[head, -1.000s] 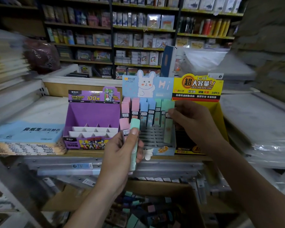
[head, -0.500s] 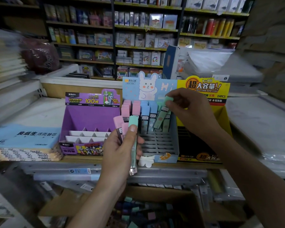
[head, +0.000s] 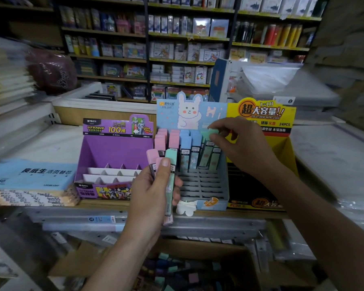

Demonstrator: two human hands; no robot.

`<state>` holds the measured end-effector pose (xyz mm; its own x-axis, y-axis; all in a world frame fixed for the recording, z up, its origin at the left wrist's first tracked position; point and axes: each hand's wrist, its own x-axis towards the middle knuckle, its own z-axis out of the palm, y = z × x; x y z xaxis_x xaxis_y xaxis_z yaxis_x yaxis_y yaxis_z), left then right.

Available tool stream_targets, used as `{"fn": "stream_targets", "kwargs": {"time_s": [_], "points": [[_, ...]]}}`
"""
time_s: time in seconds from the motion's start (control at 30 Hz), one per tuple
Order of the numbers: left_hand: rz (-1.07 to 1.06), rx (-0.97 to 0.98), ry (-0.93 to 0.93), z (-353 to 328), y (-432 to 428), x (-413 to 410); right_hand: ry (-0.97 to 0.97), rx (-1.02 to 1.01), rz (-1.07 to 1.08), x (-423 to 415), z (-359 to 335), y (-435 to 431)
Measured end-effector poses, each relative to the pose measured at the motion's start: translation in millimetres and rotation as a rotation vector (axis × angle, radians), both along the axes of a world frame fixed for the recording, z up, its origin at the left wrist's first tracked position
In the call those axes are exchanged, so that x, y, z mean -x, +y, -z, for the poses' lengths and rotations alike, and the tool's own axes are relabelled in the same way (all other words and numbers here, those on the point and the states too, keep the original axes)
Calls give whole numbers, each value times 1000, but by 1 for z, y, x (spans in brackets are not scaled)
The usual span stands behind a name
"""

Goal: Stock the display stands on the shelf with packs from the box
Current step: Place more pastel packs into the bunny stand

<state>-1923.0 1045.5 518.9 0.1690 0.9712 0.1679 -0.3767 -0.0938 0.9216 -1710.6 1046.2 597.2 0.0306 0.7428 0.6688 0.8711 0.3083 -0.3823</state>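
Right fingers [head: 219,141] pinch a green pack [head: 206,154] at the blue stand [head: 212,203]; left fingers [head: 164,164] clutch packs [head: 170,156].

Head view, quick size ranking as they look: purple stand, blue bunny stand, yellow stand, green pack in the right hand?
Largest: blue bunny stand and yellow stand, which look alike; yellow is partly covered, so these two are unranked.
Next: purple stand.
Smallest: green pack pinched by the right hand.

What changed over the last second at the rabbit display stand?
The right hand tipped its green pack from upright to leaning, cap rightward, at the rabbit stand, pinching it throughout. The left hand kept gripping its pink and green packs.
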Motion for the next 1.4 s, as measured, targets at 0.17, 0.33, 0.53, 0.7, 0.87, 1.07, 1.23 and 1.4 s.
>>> {"fn": "stream_targets", "kwargs": {"time_s": [0.17,0.33,0.53,0.7,0.87,1.07,1.23,1.4], "points": [[7,8,10,2,2,-1,15,14,-38,1,-1,4],[7,13,8,2,3,-1,62,54,-46,-1,0,8],[7,16,35,1,1,-1,64,18,-54,0,7,10],[11,23,56,-2,0,-1,75,-47,-55,4,17,12],[8,34,63,-4,-1,0,10,-46,41,6,19,16],[32,43,57,-6,-3,1,-71,-43,109,9,18,12],[57,66,37,-7,-1,2,76,-51,26,19,14,-5],[98,62,15,-7,-1,1,385,162,-163,36,15,-21]]}}
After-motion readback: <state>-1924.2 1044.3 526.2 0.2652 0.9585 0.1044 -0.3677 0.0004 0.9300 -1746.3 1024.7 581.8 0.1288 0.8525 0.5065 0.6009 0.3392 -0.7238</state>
